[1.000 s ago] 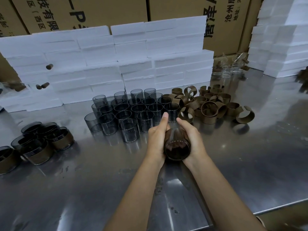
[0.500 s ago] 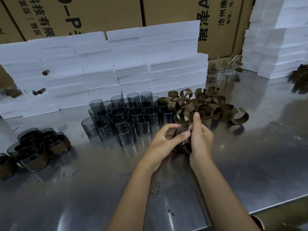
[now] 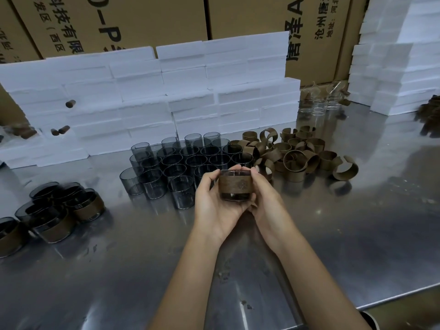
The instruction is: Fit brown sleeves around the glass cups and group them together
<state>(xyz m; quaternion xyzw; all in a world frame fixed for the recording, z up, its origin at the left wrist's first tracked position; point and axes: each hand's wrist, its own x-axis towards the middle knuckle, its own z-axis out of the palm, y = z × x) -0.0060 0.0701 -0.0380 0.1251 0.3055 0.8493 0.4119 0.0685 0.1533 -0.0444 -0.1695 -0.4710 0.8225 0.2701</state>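
Observation:
I hold one dark glass cup with a brown sleeve point(image 3: 235, 188) around it upright above the steel table point(image 3: 333, 234). My left hand point(image 3: 214, 206) grips its left side and base. My right hand point(image 3: 264, 198) grips its right side. Just behind stand several bare smoky glass cups point(image 3: 176, 165) in rows. A heap of loose brown sleeves point(image 3: 297, 153) lies to their right. At the far left sits a group of several sleeved cups point(image 3: 59, 215).
White foam blocks point(image 3: 166, 96) are stacked along the back and at the right point(image 3: 400, 67), with cardboard boxes point(image 3: 142, 17) behind. Clear glasses point(image 3: 321, 106) stand at the back right. The table's front edge point(image 3: 392, 296) runs at the lower right.
The cup has turned from lying with its mouth toward me to upright, with the sleeve now facing me. Both hands shifted to cradle it from the sides.

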